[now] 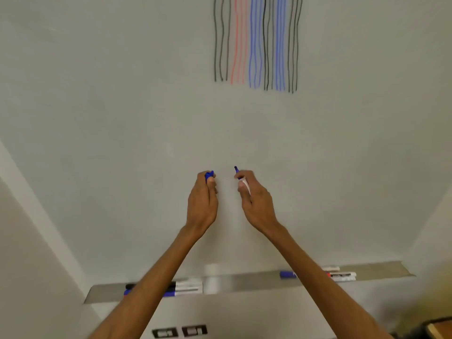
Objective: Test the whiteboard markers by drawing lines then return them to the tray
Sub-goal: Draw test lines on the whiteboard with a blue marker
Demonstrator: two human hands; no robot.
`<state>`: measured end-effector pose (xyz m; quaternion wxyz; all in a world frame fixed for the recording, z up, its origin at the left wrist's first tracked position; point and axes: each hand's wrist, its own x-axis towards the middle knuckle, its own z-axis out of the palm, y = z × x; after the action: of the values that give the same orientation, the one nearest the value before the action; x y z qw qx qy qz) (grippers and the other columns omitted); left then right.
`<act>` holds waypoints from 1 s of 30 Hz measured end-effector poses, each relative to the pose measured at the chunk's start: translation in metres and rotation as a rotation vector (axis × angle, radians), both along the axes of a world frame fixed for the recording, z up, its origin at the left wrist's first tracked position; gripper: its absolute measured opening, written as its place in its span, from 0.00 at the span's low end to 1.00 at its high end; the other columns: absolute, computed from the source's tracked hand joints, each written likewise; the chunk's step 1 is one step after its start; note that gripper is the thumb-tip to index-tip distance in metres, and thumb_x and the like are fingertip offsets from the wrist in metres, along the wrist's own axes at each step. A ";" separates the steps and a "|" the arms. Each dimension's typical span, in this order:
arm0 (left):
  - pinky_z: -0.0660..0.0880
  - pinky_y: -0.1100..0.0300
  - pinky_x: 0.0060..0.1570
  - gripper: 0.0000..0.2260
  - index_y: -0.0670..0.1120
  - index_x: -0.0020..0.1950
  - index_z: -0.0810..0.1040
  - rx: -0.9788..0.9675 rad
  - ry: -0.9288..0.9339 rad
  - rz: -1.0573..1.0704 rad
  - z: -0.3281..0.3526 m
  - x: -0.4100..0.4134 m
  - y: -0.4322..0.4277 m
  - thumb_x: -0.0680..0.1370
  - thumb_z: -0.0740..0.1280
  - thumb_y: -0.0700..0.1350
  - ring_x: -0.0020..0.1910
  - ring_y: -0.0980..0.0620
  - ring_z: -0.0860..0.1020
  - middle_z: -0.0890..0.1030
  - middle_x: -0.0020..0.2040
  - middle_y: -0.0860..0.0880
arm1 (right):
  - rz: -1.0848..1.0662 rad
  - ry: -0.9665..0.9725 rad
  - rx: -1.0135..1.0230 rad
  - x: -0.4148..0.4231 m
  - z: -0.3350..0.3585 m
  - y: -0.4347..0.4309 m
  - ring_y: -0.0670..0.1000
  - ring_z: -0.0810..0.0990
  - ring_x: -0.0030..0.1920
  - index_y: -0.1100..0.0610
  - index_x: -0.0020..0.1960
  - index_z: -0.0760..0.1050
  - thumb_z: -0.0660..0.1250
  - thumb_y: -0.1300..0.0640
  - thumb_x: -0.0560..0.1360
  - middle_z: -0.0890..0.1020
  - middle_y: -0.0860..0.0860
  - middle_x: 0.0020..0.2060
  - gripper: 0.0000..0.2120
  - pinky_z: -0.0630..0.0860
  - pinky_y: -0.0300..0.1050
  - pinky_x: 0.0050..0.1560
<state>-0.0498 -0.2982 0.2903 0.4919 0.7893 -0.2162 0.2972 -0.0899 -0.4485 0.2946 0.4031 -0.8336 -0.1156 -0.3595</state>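
Both hands are raised in front of the whiteboard [122, 118], a small gap between them. My left hand [202, 201] grips a blue marker cap [209, 175] in its fingertips. My right hand [255, 199] holds an uncapped blue marker [244, 182], its blue tip pointing up and left and its white barrel running down through the fingers. Several black, red and blue test lines [256, 42] run down the board above. The metal tray [244, 281] lies below my arms.
In the tray lie black and blue markers [186, 287] at the left, a white cylinder [211, 277] near the middle, and blue, red and white markers [342, 275] at the right. Two wall sockets [179, 332] sit below. A wooden edge [437, 329] shows at bottom right.
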 end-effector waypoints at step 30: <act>0.49 0.49 0.78 0.24 0.37 0.78 0.53 0.138 -0.725 0.505 0.155 0.111 -0.004 0.85 0.52 0.45 0.79 0.47 0.52 0.59 0.79 0.39 | 0.180 -0.720 0.363 0.109 0.149 0.035 0.42 0.80 0.36 0.58 0.47 0.72 0.70 0.60 0.72 0.78 0.45 0.39 0.08 0.78 0.37 0.37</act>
<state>0.0614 -0.3022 0.4457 0.2425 0.6933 -0.1946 0.6502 0.0196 -0.4136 0.4432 0.5071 -0.5566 -0.2564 -0.6061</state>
